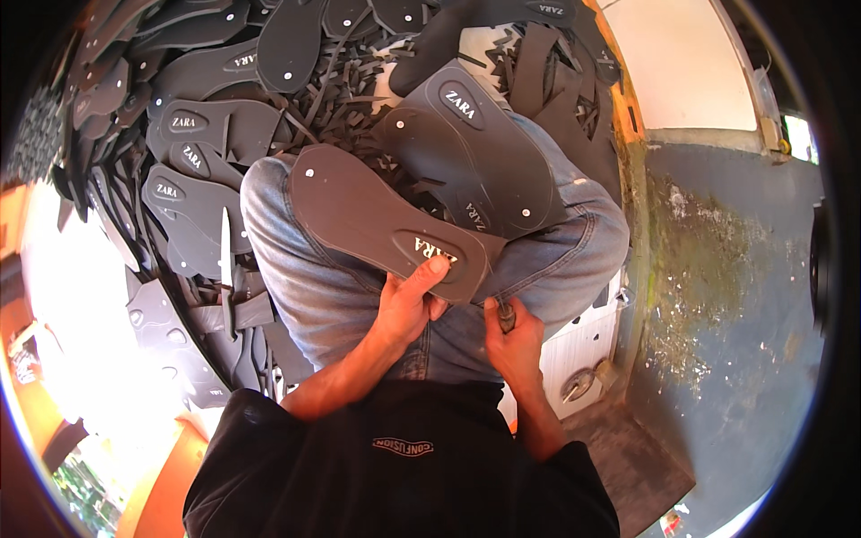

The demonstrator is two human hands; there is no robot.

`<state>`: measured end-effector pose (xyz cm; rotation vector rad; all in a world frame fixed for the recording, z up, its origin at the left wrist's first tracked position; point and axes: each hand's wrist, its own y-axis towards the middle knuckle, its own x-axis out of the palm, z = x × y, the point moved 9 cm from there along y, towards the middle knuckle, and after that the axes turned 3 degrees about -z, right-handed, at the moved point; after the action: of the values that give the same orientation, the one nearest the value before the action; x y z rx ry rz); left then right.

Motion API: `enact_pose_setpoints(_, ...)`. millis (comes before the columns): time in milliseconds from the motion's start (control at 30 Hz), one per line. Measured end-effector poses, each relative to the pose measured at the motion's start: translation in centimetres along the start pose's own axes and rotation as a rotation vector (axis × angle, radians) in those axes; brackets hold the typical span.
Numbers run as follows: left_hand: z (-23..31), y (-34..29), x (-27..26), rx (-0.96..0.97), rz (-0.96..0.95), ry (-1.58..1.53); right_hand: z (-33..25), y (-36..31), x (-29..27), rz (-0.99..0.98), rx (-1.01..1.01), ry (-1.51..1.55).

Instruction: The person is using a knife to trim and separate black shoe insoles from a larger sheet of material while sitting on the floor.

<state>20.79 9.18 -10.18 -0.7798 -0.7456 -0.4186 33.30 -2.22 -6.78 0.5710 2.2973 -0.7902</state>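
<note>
A dark brown foam sandal sole (pixel 354 202) with a white-lettered oval heel patch lies tilted over my lap. My left hand (pixel 408 305) pinches its heel end, thumb on top of the patch and fingers underneath. Close by the heel's right corner, my right hand (pixel 516 336) is closed round the handle of a small tool (pixel 507 316). Its thin tip seems to reach the sole's edge, but I cannot make out its kind. A second pair of soles (pixel 480 152) rests on my right thigh, just beyond the held one.
Many more dark soles (pixel 215 125) lie heaped to the left and far side, among foam offcuts (pixel 350 108). On the pile at left rests a knife (pixel 227 269) with a bare blade, pointing away. A stained grey wall (pixel 717 269) stands at right, beside an orange-edged post (pixel 619 72).
</note>
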Motion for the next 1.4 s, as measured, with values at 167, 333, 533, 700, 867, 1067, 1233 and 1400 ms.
enact_pose_setpoints(167, 0.4, -0.2, -0.5, -0.008, 0.005, -0.021, 0.4, -0.4, -0.7, -0.047, 0.04, -0.023)
enact_pose_setpoints(333, 0.2, 0.1, -0.7, -0.016, 0.003, -0.028, 0.5, -0.6, -0.3, -0.038, 0.04, -0.041)
enact_pose_setpoints(533, -0.6, -2.2, -2.6, -0.053, 0.05, 0.146, -3.1, 3.6, 2.3, -0.172, -0.199, -0.191)
enact_pose_setpoints(700, -0.8, -2.8, -3.6, -0.173, 0.06, 0.19, -3.6, 5.9, 2.4, -0.11, -0.124, 0.115)
enact_pose_setpoints(867, 6.0, -1.7, -1.6, -0.197, 0.007, 0.636, 0.3, 6.1, 0.3, 0.036, 0.029, 0.351)
enact_pose_setpoints(1067, 31.5, 8.6, 4.4, 0.602, 0.072, 0.972, -0.2, 5.7, 0.3, 0.078, -0.02, 0.406)
enact_pose_setpoints(1233, 28.1, 16.8, 0.7, 0.528, 0.12, 1.377, 0.2, 6.1, 0.0, 0.118, -0.055, 0.379)
enact_pose_setpoints(1400, 14.3, 17.8, -4.8, 0.338, 0.105, 1.819, 0.8, 6.1, -0.1, 0.122, -0.03, 0.527)
